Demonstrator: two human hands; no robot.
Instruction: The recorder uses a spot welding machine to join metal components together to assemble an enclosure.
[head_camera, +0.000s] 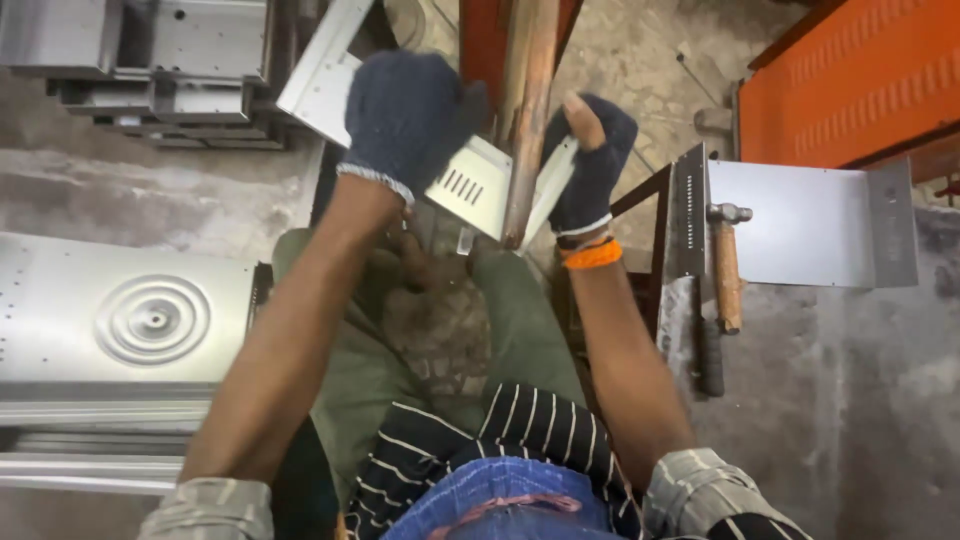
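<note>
Slotted sheet-metal panel (470, 185), at 12 o'clock above the knees, is clamped by the gloved left hand (408, 120) and pinched at its edge by the right hand (590, 165) against the wooden post (527, 110); best kept flush, fingers clear of edges.

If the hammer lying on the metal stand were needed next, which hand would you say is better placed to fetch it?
Probably the right hand: the hammer lies on its side, while the left hand grips the slotted metal sheet farther away.

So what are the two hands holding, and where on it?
Both gloved hands hold a bent sheet-metal panel: the left hand on its upper face near the slots, the right hand on its right edge.
</note>
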